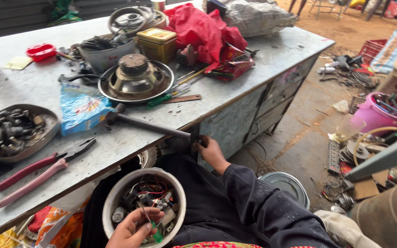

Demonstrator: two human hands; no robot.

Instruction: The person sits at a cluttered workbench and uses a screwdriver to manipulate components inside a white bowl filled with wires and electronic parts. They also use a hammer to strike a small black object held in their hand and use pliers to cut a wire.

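Seated at a grey metal workbench, with a round white housing resting on the lap, open side up and packed with wires, small boards and motor parts.

Left hand low in the frame at the housing's near rim, fingers curled narrow around a thin green-handled tool, its tip poking among the red and black wires inside.

Right hand reaching out to the bench's front edge, fingers closed on the near end of a dark metal bar lying across the benchtop and sticking out past the edge; dark sleeve speckled with pale dust.

On the bench, left of the bar: red-handled pliers, jaws pointing toward the bar. Beyond them a shallow round metal tray full of dark nuts and fittings, and a blue and white plastic packet. Behind the bar a bare speaker face down, magnet upward, with a green-handled screwdriver just beside its rim. Farther back a square gold tin, a crumpled red cloth and a small red lid.

On the dirt floor to the right: a pink bucket of scrap, well apart from both hands.
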